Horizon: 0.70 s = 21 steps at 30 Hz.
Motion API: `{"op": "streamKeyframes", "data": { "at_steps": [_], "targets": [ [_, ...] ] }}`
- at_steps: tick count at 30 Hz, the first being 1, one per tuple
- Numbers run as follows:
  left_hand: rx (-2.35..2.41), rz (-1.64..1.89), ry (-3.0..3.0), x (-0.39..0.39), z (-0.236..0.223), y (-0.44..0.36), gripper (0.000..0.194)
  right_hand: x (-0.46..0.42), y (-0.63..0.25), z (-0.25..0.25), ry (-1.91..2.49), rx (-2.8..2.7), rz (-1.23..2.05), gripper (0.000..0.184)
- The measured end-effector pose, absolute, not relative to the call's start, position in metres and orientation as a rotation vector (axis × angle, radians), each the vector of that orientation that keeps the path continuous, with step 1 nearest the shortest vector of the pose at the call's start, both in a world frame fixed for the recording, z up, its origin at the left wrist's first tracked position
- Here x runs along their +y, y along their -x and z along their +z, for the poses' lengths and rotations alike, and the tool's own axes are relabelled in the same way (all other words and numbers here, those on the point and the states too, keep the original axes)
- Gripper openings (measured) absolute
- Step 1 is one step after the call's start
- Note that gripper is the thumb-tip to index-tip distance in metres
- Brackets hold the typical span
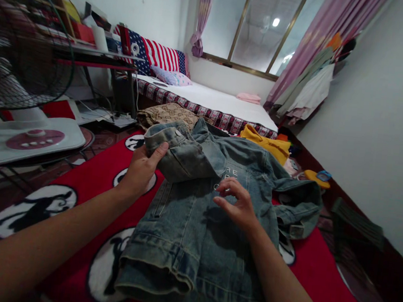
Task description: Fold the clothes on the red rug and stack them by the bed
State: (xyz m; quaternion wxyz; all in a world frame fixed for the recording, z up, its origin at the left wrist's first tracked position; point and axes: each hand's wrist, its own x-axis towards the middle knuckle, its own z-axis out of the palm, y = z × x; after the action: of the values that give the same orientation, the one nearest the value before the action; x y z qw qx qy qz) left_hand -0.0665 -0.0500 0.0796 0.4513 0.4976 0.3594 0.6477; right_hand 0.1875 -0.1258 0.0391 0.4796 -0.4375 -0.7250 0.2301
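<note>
A blue denim jacket (188,225) lies spread out, with white lettering on its upper part. My left hand (147,165) grips one sleeve by its cuff, thumb on top, and holds it raised and folded in over the jacket. Above the lettering hovers my right hand (235,201), fingers curled but apart from the thumb, with nothing between them. The other sleeve (300,209) is bent out to the right, its cuff resting near the cloth's edge. Under the jacket is a red cloth (86,216) with white round patches and dark animal figures.
Beyond the jacket lie a brown patterned cloth (171,115) and a yellow garment (267,145). A fan (29,136) stands at the left beside a cluttered desk (90,49). A bed (209,95) runs under the window; a dark green stool (357,225) is at right.
</note>
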Motion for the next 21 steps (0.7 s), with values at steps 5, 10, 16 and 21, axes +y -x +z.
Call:
{"op": "streamKeyframes", "data": {
  "at_steps": [5, 10, 16, 21],
  "targets": [
    [0.925, 1.546, -1.379, -0.055, 0.071, 0.074, 0.035, -0.152, -0.152, 0.056, 0.82, -2.283, 1.01, 0.052],
    [0.779, 1.48, -1.536, -0.055, 0.073, 0.081, 0.028, -0.16, -0.139, 0.059, 0.735, -2.447, 1.286, 0.035],
    [0.278, 0.62, -2.147, -0.087, 0.102, 0.103, 0.02, -0.153, -0.18, 0.095, 1.133, -2.092, 1.477, 0.033],
    [0.136, 0.151, -2.34, -0.11, 0.106, 0.109, 0.026, -0.146, -0.191, 0.102, 1.316, -1.881, 1.087, 0.026]
  ]
}}
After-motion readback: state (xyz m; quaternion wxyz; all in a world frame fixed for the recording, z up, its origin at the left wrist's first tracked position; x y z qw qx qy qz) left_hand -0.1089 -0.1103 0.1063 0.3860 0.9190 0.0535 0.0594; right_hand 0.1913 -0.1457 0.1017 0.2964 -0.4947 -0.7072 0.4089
